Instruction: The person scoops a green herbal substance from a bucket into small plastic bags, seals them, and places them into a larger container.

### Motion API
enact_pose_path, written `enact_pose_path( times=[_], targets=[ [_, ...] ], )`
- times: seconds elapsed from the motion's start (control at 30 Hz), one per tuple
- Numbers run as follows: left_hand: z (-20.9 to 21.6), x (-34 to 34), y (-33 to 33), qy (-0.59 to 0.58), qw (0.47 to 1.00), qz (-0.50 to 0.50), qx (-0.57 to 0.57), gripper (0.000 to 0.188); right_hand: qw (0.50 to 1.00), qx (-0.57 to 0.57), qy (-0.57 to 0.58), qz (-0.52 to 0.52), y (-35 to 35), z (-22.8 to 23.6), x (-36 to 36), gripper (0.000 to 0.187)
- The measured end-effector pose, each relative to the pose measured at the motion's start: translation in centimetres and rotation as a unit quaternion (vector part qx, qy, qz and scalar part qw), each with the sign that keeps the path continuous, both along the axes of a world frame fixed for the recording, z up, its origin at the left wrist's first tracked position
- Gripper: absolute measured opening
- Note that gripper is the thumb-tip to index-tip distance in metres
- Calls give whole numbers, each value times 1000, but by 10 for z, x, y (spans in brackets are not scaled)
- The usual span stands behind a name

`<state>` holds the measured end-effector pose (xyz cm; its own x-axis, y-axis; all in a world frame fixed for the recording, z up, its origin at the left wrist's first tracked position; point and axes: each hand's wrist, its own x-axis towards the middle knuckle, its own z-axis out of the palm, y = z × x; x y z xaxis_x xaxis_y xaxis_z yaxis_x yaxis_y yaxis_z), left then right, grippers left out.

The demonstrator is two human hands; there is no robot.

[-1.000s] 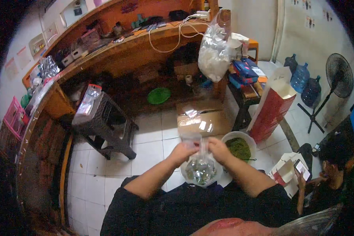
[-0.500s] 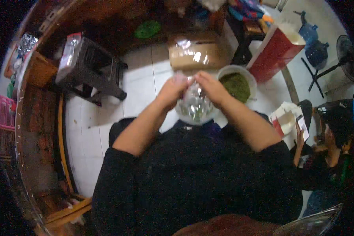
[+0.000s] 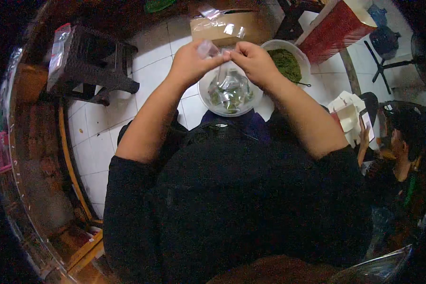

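Note:
My left hand (image 3: 192, 65) is closed on a small clear plastic bag (image 3: 207, 48), its thumb stretched toward the right hand. Fingertips pinched, my right hand (image 3: 254, 63) meets that thumb at the bag's edge. Just below both hands stands a round whitish tub (image 3: 256, 105), holding clear plastic packets (image 3: 229, 87) with green matter inside. Beside my right wrist is a white basin (image 3: 306, 51) of loose green, crumbly material (image 3: 285, 64). A thin dark handle (image 3: 303, 84) sticks out over its rim.
Beyond my hands lies a cardboard box (image 3: 251, 28) with plastic bags on top. A dark plastic stool (image 3: 87, 61) stands left, a tall red box (image 3: 333, 33) at far right. Nearer right, a person (image 3: 396, 146) holds a phone (image 3: 366, 125) beside a white open carton (image 3: 348, 111).
The view has shifted, so the tub, basin and stool sit higher in the picture. My hands stay together at the plastic bag, with the packets in the tub now less covered.

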<state>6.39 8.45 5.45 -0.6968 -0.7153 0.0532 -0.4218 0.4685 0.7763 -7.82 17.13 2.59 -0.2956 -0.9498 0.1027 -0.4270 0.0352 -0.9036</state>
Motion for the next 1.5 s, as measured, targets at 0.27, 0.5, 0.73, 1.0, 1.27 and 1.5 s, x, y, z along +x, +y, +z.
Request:
enact_pose_path(
  times=[0.27, 0.5, 0.73, 1.0, 1.27, 1.5],
  targets=[
    [-21, 5, -1, 33, 964, -102, 244, 34, 947, 17, -311, 73, -2, -1, 12, 20],
    [-24, 20, -14, 111, 886, -59, 446, 25, 924, 18, -373, 78, 2, 17, -2, 16],
    [-14, 11, 7, 61, 964, -37, 255, 20, 974, 30, -224, 35, -2, 6, -4, 22],
    [-10, 25, -2, 114, 902, -68, 410, 11, 999, 25, -41, 23, -1, 8, -16, 22],
    [-19, 18, 6, 23, 990, -135, 36, 18, 990, 77, 35, 115, 7, 16, 20, 40],
    [-17, 28, 4, 128, 927, -139, 323, 15, 972, 52, -146, 175, 11, 17, 19, 25]
  ],
)
